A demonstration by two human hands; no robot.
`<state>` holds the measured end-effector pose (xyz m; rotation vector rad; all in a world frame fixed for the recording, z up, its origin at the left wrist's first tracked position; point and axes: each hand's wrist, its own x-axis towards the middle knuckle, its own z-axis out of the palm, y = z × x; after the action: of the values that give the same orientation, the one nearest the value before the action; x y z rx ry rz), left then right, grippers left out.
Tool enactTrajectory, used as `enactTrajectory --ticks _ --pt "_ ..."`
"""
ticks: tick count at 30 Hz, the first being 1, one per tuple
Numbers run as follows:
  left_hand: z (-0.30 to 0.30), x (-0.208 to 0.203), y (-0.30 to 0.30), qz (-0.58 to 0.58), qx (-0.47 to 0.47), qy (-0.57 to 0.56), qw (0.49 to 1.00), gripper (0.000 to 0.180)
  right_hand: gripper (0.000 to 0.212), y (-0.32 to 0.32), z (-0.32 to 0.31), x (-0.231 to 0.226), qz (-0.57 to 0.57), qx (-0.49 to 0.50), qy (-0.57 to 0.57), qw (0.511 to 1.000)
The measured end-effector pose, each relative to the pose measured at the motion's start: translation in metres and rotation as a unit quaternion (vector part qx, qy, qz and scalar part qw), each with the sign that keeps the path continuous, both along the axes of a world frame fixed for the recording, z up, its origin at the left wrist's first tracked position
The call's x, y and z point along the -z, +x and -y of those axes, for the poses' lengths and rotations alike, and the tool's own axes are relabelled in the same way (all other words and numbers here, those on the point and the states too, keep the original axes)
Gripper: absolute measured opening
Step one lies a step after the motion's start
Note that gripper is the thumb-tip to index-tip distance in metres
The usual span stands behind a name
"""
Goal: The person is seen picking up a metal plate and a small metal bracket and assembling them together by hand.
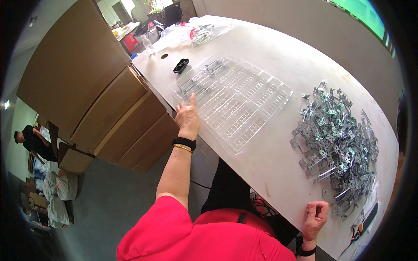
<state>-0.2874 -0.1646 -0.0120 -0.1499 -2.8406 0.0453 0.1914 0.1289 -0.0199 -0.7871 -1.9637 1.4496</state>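
Left hand (187, 115) flat on the near-left corner of the clear tray (244, 102), fingers stretched and open, index pointing up along the tray's left edge. Gripping nothing; palm down, touching plastic. Left arm extended well forward from the red sleeve (170, 226), black band and thin gold bangle (183, 145) at the wrist.

Tray lying on the white table (278, 56), long axis running from upper left to lower right, rows of narrow slots across it. A few metal pieces seated in the far-left slots near the top; most slots look bare, though glare makes that hard to settle. Tray straight ahead of the left hand, well left of the right.

Right hand (315, 215) at the near table edge, loosely curled into a soft fist, thumb against fingers. Cannot tell whether a small part sits inside. Black strap at that wrist.

Heap of metal brackets (337, 139) just above and beyond the right hand, between it and the far table edge, apart from the tray. Right hand clearly nearer the heap; left hand nearer the tray.

Black object (180, 65) beyond the tray's far corner. Cardboard boxes (87, 87) stacked left of the table. Another person (32, 141) standing far left.
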Motion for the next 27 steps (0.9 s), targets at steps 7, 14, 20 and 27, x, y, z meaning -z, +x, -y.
enactTrajectory --ticks 7,14,20,27 --pt "-0.0023 -0.0038 0.0005 0.015 -0.006 -0.008 1.000 0.071 0.013 0.0001 -0.0005 0.0016 -0.004 -0.001 -0.007 1.000" --pt "-0.0026 -0.0036 -0.0002 0.018 -0.008 -0.007 1.000 0.069 0.013 -0.0005 -0.0002 0.0006 -0.002 -0.002 -0.002 1.000" --pt "-0.0019 -0.0021 -0.0009 0.012 -0.006 0.004 1.000 0.065 0.013 -0.0010 0.0005 -0.0012 0.007 0.001 0.011 1.000" --pt "-0.0020 -0.0014 0.0006 0.002 0.006 0.037 0.999 0.071 0.013 0.0006 -0.0008 0.0013 0.001 0.003 -0.002 1.000"
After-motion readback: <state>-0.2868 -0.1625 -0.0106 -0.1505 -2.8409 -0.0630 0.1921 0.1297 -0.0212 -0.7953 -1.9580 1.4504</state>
